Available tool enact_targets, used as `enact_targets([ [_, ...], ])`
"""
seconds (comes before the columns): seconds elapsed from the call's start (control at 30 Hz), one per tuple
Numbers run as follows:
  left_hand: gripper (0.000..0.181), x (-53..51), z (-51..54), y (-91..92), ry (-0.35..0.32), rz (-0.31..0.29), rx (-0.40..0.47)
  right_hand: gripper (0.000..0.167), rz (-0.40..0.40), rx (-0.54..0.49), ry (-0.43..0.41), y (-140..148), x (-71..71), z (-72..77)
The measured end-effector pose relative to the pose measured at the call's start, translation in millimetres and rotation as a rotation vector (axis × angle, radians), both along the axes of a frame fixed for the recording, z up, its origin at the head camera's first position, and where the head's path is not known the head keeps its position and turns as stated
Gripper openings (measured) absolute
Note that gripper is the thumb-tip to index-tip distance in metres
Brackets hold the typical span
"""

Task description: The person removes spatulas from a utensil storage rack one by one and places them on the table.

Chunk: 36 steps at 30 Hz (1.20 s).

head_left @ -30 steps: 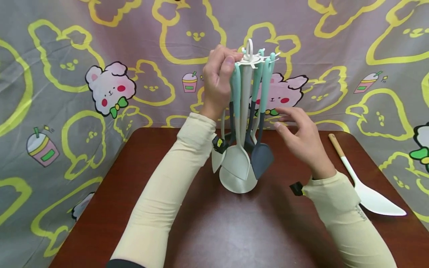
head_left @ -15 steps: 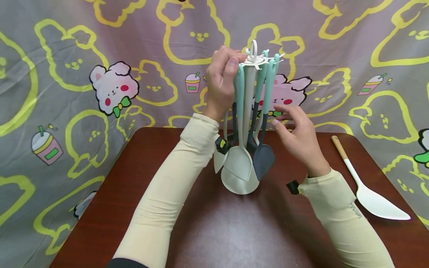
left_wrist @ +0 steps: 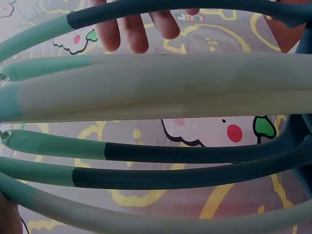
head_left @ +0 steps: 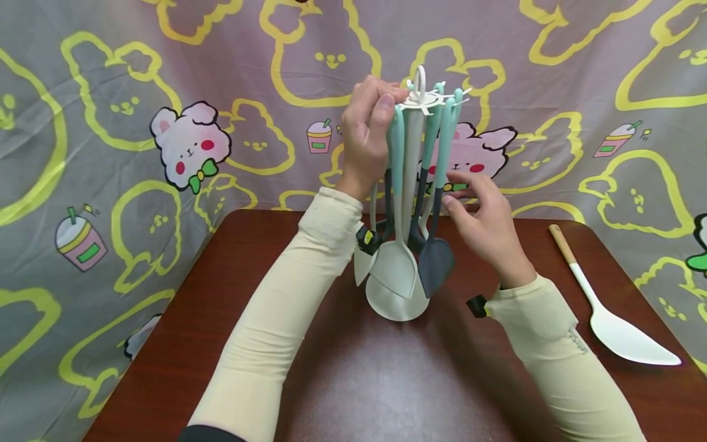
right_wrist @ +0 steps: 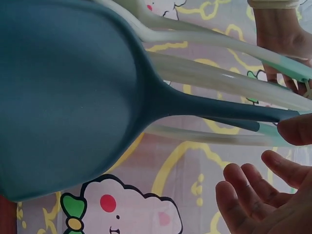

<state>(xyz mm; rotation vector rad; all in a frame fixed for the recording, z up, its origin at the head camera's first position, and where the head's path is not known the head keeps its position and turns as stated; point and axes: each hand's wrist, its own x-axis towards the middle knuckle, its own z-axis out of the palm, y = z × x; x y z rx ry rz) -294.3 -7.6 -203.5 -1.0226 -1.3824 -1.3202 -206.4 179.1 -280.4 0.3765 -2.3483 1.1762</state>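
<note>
A white utensil rack (head_left: pixel 399 305) stands upright on the table, hung with several kitchen tools that have mint-green handles. My left hand (head_left: pixel 366 132) holds the rim of its top ring, thumb toward me; its farther fingers are hidden. A pale spatula (head_left: pixel 394 270) hangs at the front, with a dark blue-grey spatula (head_left: pixel 436 265) to its right. My right hand (head_left: pixel 486 224) is at the dark spatula's shaft, fingers spread and not wrapped round it. In the right wrist view the thumb (right_wrist: pixel 297 130) overlaps the shaft's upper end; whether it touches cannot be told.
A white turner (head_left: pixel 624 331) with a wooden handle lies at the table's right side. The brown table (head_left: pixel 243 270) ends at the back against a patterned cloth (head_left: pixel 248 55). More dark and pale shafts show close together in the left wrist view.
My right hand has moved left, closing the gap to the dark spatula's shaft. The left hand stays on the rack's top. The whole head view has shifted slightly.
</note>
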Motion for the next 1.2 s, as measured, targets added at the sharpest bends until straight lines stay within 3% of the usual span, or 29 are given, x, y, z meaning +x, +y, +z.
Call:
enact_targets([
  [0.73,0.036,0.9,-1.2,0.9,-0.005,0.0,0.004,0.021,0.026,-0.042,0.042,-12.3,2.5,-4.4],
  [1.2,0.035,2.1,-0.2,1.8,-0.015,-0.013,0.009,0.022,0.014,-0.052,0.065,-8.0,-0.1,-12.9],
])
